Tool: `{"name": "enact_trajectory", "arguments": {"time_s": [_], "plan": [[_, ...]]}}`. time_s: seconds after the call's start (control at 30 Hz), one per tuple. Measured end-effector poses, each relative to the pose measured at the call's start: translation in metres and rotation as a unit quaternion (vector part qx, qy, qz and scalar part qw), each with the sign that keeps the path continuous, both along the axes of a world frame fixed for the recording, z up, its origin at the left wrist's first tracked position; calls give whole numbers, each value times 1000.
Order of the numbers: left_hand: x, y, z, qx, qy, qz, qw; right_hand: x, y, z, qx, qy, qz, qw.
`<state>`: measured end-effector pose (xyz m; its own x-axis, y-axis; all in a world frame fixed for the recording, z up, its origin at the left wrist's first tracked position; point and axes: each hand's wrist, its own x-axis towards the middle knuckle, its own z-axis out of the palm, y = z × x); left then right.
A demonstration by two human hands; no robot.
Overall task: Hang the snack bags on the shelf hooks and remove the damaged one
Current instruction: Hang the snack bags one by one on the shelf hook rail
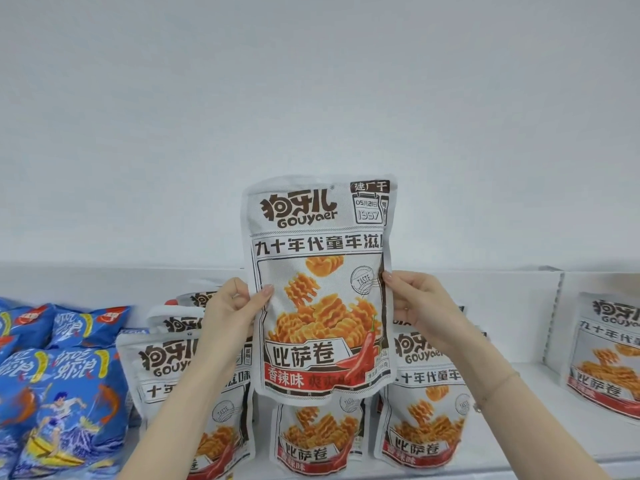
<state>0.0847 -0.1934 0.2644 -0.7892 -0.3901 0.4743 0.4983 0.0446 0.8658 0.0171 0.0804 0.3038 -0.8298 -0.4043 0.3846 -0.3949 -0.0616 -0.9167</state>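
I hold one white and grey snack bag [320,285] upright in front of the white wall, above the shelf. It shows orange ridged snacks and a red chilli. My left hand [235,306] pinches its left edge with the thumb on the front. My right hand [412,303] grips its right edge. Below it, more bags of the same kind [180,372] stand in rows on the shelf, partly hidden by my arms and the held bag. No hooks are visible.
Blue snack bags [65,386] with a surfer picture crowd the shelf's left end. A white divider [554,313] separates another white bag [606,355] at the right. The white shelf front edge [519,464] runs along the bottom right.
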Motion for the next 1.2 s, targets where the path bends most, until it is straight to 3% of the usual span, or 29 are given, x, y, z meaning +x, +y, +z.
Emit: {"name": "enact_trajectory", "arguments": {"time_s": [0.23,0.4,0.53,0.67,0.83,1.1,1.2], "plan": [[-6,14,32,-58,45,61,995,-7,9,76,-12,29,-4,1000],[-22,25,72,-85,74,69,991,-18,-10,126,25,70,-69,995],[-45,16,99,-94,35,68,993,-35,-22,141,-53,55,-94,993],[-55,12,128,-102,7,46,994,-54,-35,133,-112,75,-115,984],[-67,10,146,-137,-25,55,989,-73,-49,104,-106,76,-114,985],[-95,0,99,-148,-114,70,980,-99,-50,51,-10,-20,-72,997],[-104,-1,76,-166,-145,70,973,-104,-52,34,22,-16,-140,990]]}}
